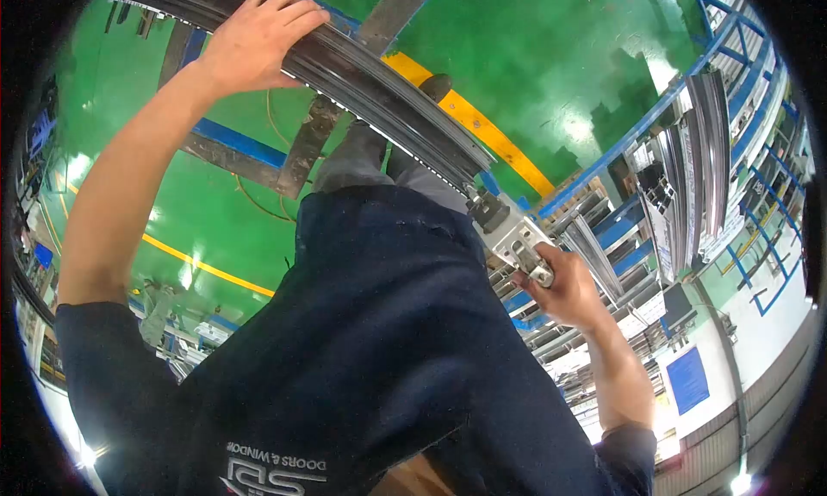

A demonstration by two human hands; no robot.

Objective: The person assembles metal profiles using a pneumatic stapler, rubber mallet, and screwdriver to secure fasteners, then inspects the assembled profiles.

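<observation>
A long black grooved profile (379,87) runs slantwise from the upper left down to the middle of the view. My left hand (258,43) is wrapped over its upper part, fingers across the top, with the thumb side at the near edge. At the lower right end of the profile sits a silver metal tool (515,237) with a dark round part against or very near the profile's end; exact contact is hard to tell. Its handle is gripped by my right hand (564,285), fingers curled around it. The far upper left of the profile runs out of view.
Blue and dark metal supports (233,143) stand under the profile. A yellow bar (482,130) lies beyond it, above the green floor (534,56). To the right, a blue rack (637,130) holds many long profiles (706,151). A thin hose or cable hangs near the left support.
</observation>
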